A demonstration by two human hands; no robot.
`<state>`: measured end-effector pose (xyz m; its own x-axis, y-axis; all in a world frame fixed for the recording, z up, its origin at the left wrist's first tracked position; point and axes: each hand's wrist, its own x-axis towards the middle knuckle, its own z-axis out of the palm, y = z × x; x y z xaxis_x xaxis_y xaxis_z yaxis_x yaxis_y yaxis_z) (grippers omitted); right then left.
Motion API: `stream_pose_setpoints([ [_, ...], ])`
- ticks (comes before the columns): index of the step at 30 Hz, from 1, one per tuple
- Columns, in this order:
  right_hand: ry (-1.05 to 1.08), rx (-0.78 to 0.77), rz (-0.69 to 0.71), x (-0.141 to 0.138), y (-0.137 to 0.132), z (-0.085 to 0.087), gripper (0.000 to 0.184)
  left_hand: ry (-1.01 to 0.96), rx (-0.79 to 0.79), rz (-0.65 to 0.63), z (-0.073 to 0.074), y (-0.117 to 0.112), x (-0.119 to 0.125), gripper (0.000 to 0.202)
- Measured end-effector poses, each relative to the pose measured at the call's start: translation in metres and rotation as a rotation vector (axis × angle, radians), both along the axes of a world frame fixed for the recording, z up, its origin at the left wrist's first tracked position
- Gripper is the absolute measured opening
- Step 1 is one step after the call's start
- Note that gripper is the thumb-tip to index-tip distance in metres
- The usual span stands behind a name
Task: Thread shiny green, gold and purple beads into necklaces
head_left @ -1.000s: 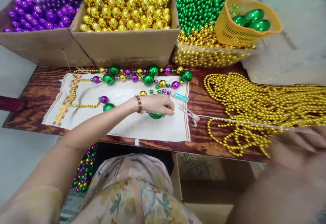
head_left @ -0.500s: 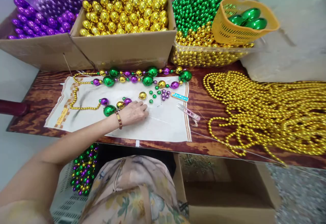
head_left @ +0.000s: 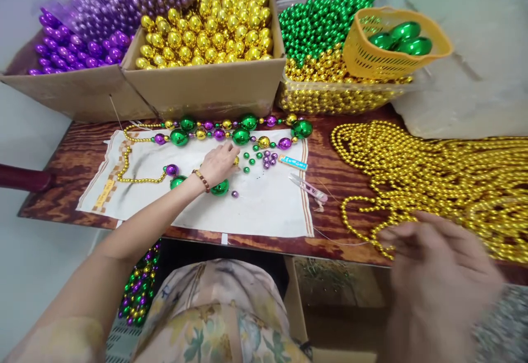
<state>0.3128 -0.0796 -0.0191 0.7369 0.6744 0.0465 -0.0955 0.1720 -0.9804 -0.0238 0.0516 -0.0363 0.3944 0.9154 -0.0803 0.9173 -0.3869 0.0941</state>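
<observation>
Green bead [head_left: 220, 187] now beside left hand [head_left: 220, 162]
Fingers [head_left: 229, 155] curled onto gold bead [head_left: 236, 160]; strand [head_left: 140, 180] lies left-right; blurred right hand [head_left: 437, 258] back, grip unclear.

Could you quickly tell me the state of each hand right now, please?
Left hand: on the white cloth, fingertips at a gold bead; grip cannot be told.
Right hand: blurred; cannot be told.
</observation>
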Motion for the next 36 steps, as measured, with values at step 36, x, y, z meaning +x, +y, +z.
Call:
stream_pose_setpoints([
  [36,-0.273,-0.066,0.807,-0.141,-0.030,-0.062,0.018,-1.722,-0.046,0.249,0.012,-0.061,0.030,0.026],
])
